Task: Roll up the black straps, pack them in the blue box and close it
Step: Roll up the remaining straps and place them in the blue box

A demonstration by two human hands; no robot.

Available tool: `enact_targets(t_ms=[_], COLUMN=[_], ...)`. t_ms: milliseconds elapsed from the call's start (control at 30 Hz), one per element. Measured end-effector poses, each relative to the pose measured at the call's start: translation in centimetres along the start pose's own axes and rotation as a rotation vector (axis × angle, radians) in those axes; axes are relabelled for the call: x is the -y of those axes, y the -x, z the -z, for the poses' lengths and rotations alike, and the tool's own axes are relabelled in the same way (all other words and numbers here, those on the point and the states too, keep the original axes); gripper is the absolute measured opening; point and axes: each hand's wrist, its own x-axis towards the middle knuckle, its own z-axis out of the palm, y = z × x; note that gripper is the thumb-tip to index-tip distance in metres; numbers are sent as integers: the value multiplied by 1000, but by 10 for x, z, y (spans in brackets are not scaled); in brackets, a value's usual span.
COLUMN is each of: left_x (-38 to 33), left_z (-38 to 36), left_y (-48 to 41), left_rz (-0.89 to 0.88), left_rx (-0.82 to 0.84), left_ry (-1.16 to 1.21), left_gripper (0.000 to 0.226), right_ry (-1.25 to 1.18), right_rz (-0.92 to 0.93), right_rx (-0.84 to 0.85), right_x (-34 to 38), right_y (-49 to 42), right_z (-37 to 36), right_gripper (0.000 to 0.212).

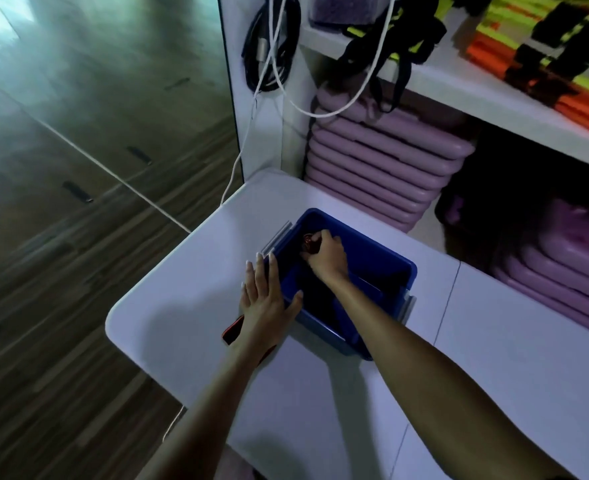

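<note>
The blue box [383, 252] stands open on the white table [182, 306], with grey clip latches on its left and right rims. My right hand [326, 256] reaches down inside it, fingers curled round a rolled black strap with a reddish part [309, 241] at the far left corner. More dark strap lies on the box floor [315, 296]. My left hand [265, 299] lies flat with straight fingers against the box's left wall. Under that wrist a black and red object [232, 332] lies on the table. No lid is in view.
White shelves behind the table hold stacked purple pads [383, 168], more purple pads at the right [570, 258], and neon yellow and orange vests with black straps [545, 53]. Black and white cords [272, 46] hang at the shelf's left side. The table's edge drops to a wooden floor on the left.
</note>
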Motion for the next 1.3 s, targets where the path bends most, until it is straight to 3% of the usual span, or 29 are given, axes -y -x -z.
enact_targets(t_ms=[133,233,433,633,767,967,1100,1300], left_x=[-3,-3,-5,-9,-7,2,9,26], left_z=[1,2,2,1,2,5,10,18], left_y=[0,0,-1,-3,-1,2,3,26], left_rz=[10,6,26,49,49,-7,-21,84], left_rx=[3,11,20,-13,-21,-136,-155,-274], left_ry=[26,11,12,34,41,116,163,366], left_gripper=[84,84,83,83,83,79,71,51], right_ry=[-19,46,-133,-260,-276,-305,-308,-324], right_rz=[75,95,-148,-117,-74,-82,-57,28], right_rx=[60,1,-148,-41,-7,124,207,232], right_x=[-13,-9,14,0,-4,-13,-17,-2], right_y=[0,-1,-6,-4,2,15,24,55], right_z=[5,2,-13,-6,4,15,28,55], right_gripper=[43,41,41,48,42,42,47,32])
